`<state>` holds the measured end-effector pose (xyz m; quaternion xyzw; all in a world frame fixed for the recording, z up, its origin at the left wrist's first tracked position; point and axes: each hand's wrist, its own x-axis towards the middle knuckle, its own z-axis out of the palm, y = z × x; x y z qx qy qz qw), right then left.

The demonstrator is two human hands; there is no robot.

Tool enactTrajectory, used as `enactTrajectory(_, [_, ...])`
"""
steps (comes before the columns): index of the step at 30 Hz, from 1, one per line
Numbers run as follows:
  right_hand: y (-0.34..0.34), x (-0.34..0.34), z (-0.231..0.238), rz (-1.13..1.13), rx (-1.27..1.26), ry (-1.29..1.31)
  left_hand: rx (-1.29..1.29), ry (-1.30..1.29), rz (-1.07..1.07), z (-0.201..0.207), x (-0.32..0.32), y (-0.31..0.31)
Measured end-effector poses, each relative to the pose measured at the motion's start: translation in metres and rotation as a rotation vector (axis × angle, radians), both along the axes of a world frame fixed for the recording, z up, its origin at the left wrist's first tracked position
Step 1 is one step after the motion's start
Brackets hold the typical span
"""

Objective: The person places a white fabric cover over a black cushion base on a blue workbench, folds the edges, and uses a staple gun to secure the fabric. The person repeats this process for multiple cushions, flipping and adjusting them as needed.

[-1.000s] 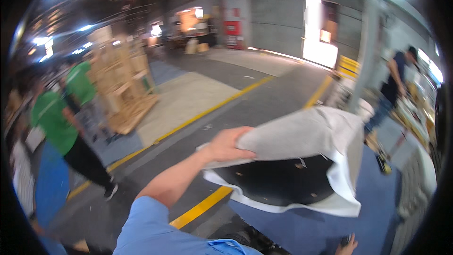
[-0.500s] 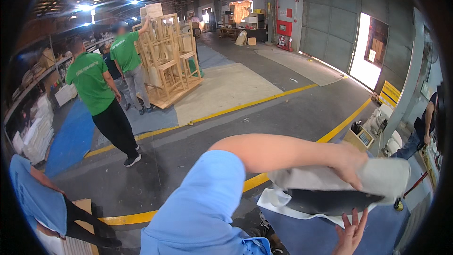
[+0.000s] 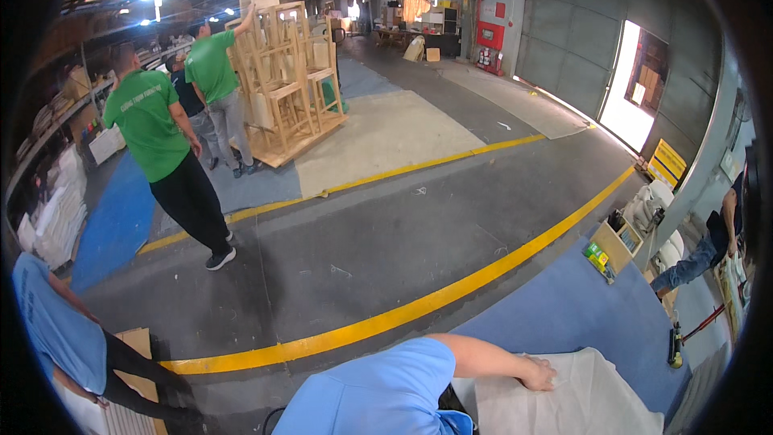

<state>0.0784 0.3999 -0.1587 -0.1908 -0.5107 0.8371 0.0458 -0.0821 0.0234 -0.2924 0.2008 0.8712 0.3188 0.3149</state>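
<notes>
My left hand [image 3: 538,374] rests on a pale, off-white sheet of fabric [image 3: 592,391], its fingers bent and closed against the cloth near the upper left part. The fabric lies spread over a blue-covered work surface [image 3: 515,314], with its lower part cut off by the picture's edge. From the lower middle my left arm, in a light blue sleeve [image 3: 378,391], reaches across to the right. My right hand is out of view.
On the blue surface sit a wooden box [image 3: 616,243], a green and yellow pack [image 3: 596,256] and a black-and-yellow tool [image 3: 675,348]. Co-workers in green shirts [image 3: 149,137] stand by stacked wooden frames [image 3: 282,105]. Another person [image 3: 60,326] is at left, one [image 3: 721,225] at right.
The folded fabric piece, with its dark inside showing, now lies flatter and lower in view. My left arm has moved down; my right hand has left the picture.
</notes>
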Motion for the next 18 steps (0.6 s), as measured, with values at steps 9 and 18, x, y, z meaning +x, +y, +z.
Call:
enactTrajectory(9, [0.004, 0.009, -0.076, 0.002, 0.042, -0.238, 0.353, -0.301, 0.577, -0.086, -0.024, -0.019])
enactTrajectory(18, [0.008, -0.078, -0.063, 0.183, 0.424, -0.107, 0.433, 0.148, 0.878, -0.003, 0.023, -0.121])
